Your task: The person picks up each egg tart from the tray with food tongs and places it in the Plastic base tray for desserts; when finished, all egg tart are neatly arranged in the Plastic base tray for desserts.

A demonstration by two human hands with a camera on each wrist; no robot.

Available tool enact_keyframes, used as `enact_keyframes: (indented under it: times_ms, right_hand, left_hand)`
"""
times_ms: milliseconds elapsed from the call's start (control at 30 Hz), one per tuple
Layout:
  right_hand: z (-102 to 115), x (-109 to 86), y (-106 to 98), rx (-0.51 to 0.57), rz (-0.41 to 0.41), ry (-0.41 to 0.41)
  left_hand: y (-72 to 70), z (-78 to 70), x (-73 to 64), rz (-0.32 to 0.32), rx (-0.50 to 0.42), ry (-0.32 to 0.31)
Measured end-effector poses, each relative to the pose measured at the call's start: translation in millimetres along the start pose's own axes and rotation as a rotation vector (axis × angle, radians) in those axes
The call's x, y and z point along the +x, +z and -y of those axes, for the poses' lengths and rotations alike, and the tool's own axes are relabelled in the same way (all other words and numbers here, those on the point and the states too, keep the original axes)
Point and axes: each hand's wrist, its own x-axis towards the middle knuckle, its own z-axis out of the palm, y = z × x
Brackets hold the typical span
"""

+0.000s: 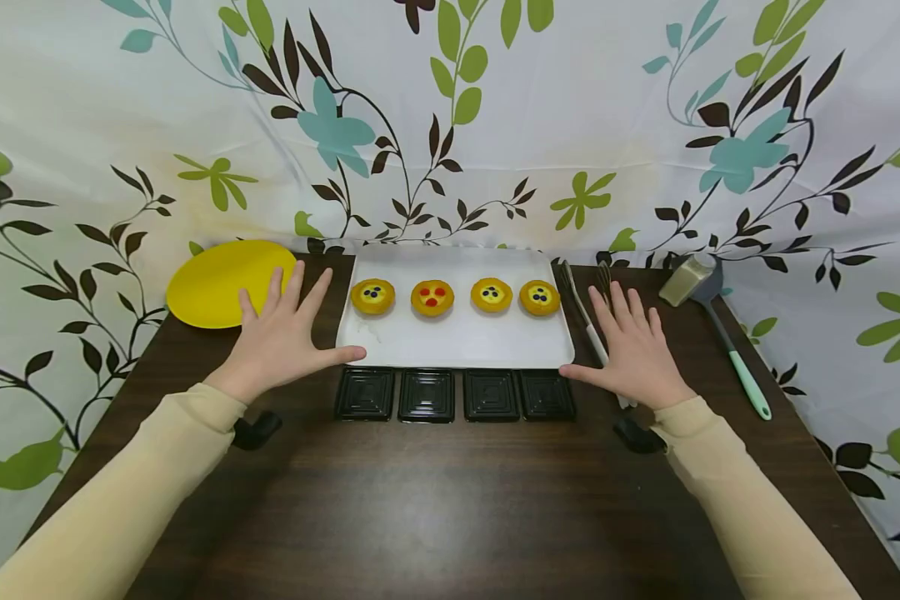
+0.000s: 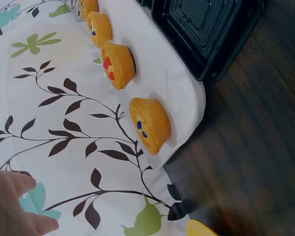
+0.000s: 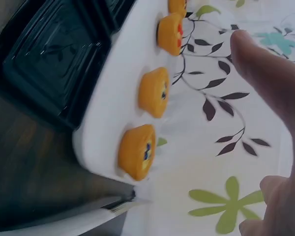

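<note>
My left hand [image 1: 277, 337] is spread with straight fingers and holds nothing, between a yellow plate [image 1: 202, 287] and a white tray [image 1: 457, 342]. At the tray's right end my right hand [image 1: 633, 354] is likewise spread, its thumb near the tray's corner. Several small tarts stand in a row on the tray. The leftmost tart [image 1: 372, 297] has blue dots on top, the second tart [image 1: 432, 298] red ones, and the third tart [image 1: 491, 295] and rightmost tart [image 1: 539, 298] blue ones. Square black dishes [image 1: 427, 396] line the tray's front edge.
A white-handled utensil [image 1: 588, 329] and a whisk [image 1: 604, 279] lie right of the tray, partly behind my right hand. Further right are a spatula [image 1: 738, 367] with a mint handle and a small pale jar [image 1: 686, 281]. A leaf-patterned cloth [image 1: 495, 158] hangs behind the dark table [image 1: 450, 500].
</note>
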Motion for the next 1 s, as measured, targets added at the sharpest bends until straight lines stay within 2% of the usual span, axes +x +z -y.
enact_keyframes:
  times_ms: [200, 400, 567, 733, 1000]
  right_hand:
    - [-19, 6.3, 9, 0.031, 0.070, 0.058]
    - [-39, 13.1, 21, 0.055, 0.132, 0.111]
    - [-47, 20.2, 31, 0.076, 0.161, 0.158]
    - [-52, 29.4, 37, 0.092, 0.223, 0.224]
    - [-63, 39.4, 44, 0.149, 0.318, 0.312]
  left_hand:
    - [3.4, 5.8, 8.6, -0.028, -0.030, -0.004]
    - [11.2, 9.6, 16.8, -0.027, -0.063, -0.002]
    - [17.9, 16.5, 24.8, -0.037, -0.133, -0.037]
    - [23.5, 21.9, 33.5, 0.058, -0.204, -0.106]
    - [33.0, 33.3, 50.5, 0.161, -0.263, -0.194]
